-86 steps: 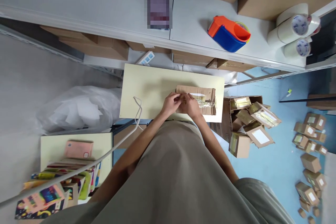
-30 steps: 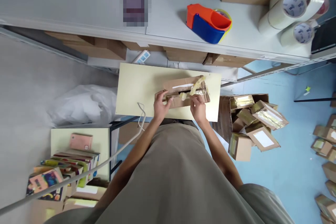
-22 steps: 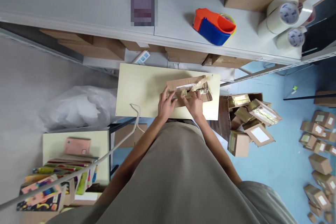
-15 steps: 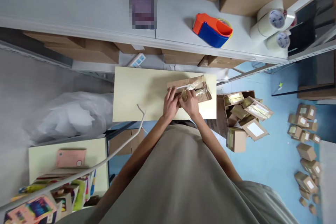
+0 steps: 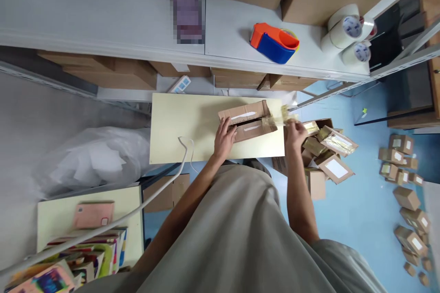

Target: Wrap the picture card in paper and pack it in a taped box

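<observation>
A brown cardboard box (image 5: 249, 133) lies on the cream tabletop (image 5: 182, 119), with a dark slit along its upper seam and pale torn strips beside it. My left hand (image 5: 224, 137) rests on the box's left end, fingers laid over the cardboard and holding it against the table. Past the right edge of the table, my right hand (image 5: 295, 135) pinches a strip of clear yellowish packing tape (image 5: 280, 118). The tape stretches back to the box's right end, where it still sticks.
An orange and blue tape dispenser (image 5: 275, 43) and tape rolls (image 5: 347, 34) stand on the shelf. Taped parcels (image 5: 332, 165) fill a carton to the right; more boxes (image 5: 405, 210) lie on the blue floor. A white cable (image 5: 165, 186) crosses at left, near books (image 5: 99, 252).
My right hand has swung right, pulling tape off the top of the box and baring the seam. My left hand has stayed on the box's left end.
</observation>
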`<action>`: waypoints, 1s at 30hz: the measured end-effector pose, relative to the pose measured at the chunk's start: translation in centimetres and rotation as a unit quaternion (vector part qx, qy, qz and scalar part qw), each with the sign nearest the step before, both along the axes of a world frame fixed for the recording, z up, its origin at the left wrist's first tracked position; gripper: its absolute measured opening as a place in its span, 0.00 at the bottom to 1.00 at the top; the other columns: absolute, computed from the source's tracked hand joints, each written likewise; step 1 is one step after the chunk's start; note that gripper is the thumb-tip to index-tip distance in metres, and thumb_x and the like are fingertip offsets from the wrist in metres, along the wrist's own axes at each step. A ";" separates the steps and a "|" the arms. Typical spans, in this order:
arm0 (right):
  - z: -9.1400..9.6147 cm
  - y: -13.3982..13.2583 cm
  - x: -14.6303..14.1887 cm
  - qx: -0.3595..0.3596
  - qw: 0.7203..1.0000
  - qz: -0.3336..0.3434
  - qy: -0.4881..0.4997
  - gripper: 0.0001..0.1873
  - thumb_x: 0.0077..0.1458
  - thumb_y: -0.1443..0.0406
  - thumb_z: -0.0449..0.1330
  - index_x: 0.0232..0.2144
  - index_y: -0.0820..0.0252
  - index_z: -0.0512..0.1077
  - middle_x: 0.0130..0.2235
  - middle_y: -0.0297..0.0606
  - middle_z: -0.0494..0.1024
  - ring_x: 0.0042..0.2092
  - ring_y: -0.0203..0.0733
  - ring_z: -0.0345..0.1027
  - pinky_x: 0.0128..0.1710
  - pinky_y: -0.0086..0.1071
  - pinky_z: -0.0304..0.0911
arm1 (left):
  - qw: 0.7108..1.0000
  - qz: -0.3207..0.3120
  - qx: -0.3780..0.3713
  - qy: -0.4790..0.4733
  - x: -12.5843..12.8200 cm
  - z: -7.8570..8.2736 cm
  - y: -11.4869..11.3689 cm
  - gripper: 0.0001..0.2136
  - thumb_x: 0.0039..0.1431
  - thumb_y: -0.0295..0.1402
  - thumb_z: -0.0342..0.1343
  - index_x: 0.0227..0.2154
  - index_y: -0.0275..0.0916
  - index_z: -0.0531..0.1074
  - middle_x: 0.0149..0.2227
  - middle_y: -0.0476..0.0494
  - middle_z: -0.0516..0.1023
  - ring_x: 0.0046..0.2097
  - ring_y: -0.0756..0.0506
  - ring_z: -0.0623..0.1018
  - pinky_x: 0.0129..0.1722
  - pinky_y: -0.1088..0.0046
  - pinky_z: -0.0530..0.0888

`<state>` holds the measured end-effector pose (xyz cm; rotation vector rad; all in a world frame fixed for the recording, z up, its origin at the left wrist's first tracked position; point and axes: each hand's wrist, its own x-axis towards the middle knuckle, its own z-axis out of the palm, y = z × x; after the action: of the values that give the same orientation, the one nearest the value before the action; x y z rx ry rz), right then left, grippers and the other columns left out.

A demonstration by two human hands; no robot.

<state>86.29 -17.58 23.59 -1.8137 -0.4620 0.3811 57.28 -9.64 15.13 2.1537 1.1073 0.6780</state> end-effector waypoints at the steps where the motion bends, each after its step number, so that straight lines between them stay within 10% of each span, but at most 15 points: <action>1: 0.7 -0.5 2.0 0.028 0.999 -0.035 -0.003 0.14 0.57 0.55 0.68 0.29 0.58 0.74 0.30 0.34 0.79 0.37 0.41 0.78 0.41 0.37 0.78 | 1.000 0.000 0.000 0.002 -0.1 0.0 0.0 0.16 0.78 0.34 0.50 0.59 0.43 0.79 0.76 0.37 0.63 0.81 0.37 0.53 0.77 0.48 0.61; 7: 4.9 -3.8 13.6 0.155 0.983 -0.093 -0.043 0.15 0.56 0.57 0.71 0.28 0.55 0.69 0.30 0.32 0.76 0.35 0.38 0.77 0.43 0.36 0.79 | 0.999 0.005 0.004 0.031 -0.8 0.7 0.2 0.16 0.77 0.36 0.50 0.56 0.43 0.80 0.76 0.37 0.64 0.80 0.36 0.56 0.77 0.44 0.61; 12: 4.7 -5.9 17.7 0.085 0.993 -0.026 -0.075 0.15 0.56 0.54 0.70 0.30 0.56 0.72 0.32 0.34 0.80 0.37 0.41 0.79 0.45 0.40 0.78 | 0.996 0.052 0.017 0.073 1.0 2.0 -0.1 0.15 0.74 0.33 0.52 0.55 0.43 0.80 0.73 0.36 0.68 0.77 0.33 0.62 0.76 0.41 0.60; 20: -2.9 -9.4 20.7 -0.132 0.983 0.112 -0.057 0.09 0.57 0.58 0.64 0.35 0.57 0.76 0.37 0.43 0.85 0.40 0.48 0.80 0.44 0.38 0.75 | 0.988 0.120 0.037 0.092 9.5 3.7 -2.4 0.15 0.71 0.32 0.53 0.55 0.43 0.80 0.68 0.35 0.73 0.73 0.34 0.68 0.77 0.45 0.58; 30: -12.9 -7.9 22.7 -0.437 0.855 0.279 -0.009 0.05 0.59 0.65 0.65 0.36 0.60 0.80 0.43 0.52 0.87 0.51 0.58 0.82 0.49 0.34 0.71 | 0.983 0.129 -0.002 0.129 16.4 3.7 -6.8 0.15 0.70 0.34 0.55 0.55 0.42 0.79 0.70 0.34 0.70 0.73 0.34 0.67 0.75 0.48 0.63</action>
<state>108.95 -25.53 10.72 -2.5343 -0.9375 1.1174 73.64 -16.45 18.84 2.1592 1.5420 0.5156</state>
